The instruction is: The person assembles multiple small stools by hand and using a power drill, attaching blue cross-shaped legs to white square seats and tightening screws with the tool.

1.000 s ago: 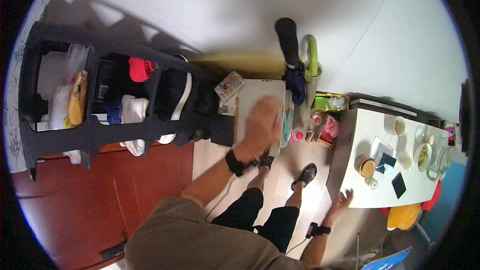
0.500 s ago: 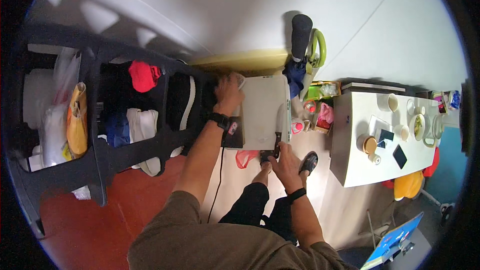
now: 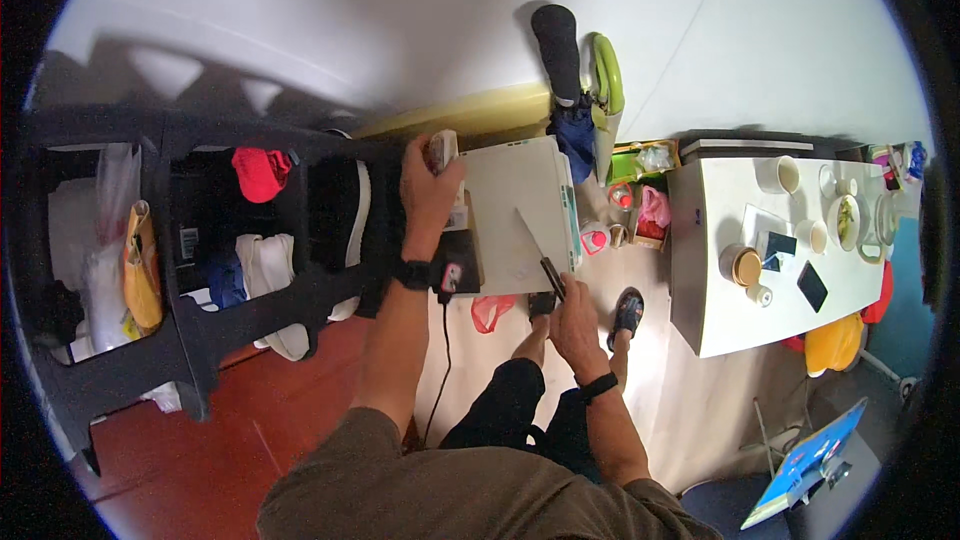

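Two closed grips: left hand (image 3: 429, 196) around a pack (image 3: 443, 148) beside the white top (image 3: 490, 185); right hand (image 3: 574, 328) around the knife (image 3: 534, 241) by its handle (image 3: 551, 278), presumably keeping skin clear of the blade (image 3: 528, 228).

Okay so the outfit: plain brown tee (image 3: 450, 495), more of a muddy olive-brown really, with short sleeves (image 3: 375, 432) that stop around the elbows. Below that, black shorts (image 3: 505, 405) and a dark open sandal (image 3: 627, 316) on the right foot; the left foot's footwear is dark too but mostly hidden. Left hand (image 3: 430, 195) is bare, with a wide black strap (image 3: 412, 274) at the wrist, a small dark box (image 3: 451, 280) with a pinkish patch on it, and a thin black cable (image 3: 447, 360) trailing off. Right hand (image 3: 574, 328) is bare as well, with a slimmer black band (image 3: 599, 387).
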`<state>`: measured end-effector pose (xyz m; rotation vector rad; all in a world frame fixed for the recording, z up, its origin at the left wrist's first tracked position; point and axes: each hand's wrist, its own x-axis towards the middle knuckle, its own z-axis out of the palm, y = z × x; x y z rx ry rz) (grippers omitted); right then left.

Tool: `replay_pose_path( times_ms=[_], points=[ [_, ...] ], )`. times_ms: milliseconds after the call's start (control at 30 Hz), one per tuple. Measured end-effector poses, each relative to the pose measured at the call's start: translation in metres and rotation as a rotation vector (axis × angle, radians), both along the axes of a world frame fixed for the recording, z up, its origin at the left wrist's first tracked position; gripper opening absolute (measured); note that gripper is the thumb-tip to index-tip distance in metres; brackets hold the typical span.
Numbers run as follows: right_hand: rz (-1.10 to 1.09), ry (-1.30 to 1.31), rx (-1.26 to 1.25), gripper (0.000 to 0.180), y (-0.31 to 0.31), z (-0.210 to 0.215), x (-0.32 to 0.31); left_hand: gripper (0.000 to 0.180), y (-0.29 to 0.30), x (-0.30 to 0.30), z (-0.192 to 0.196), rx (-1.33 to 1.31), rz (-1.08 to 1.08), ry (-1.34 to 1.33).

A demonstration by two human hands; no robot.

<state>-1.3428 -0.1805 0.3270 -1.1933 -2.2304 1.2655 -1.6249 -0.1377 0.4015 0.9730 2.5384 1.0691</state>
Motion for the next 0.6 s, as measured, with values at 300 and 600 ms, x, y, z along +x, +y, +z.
replay_pose_path(
  times_ms=[300,600],
  points=[
    [-0.31,0.361,-0.447,0.037,-0.004,-0.002,0.12,0.04,-0.021,0.208,-0.002,0.112,-0.121,-0.894],
    [-1.07,0.612,-0.601,0.028,-0.009,-0.041,0.324,0.029,0.058,0.347,-0.17,0.002,0.027,-1.553]
  ],
)
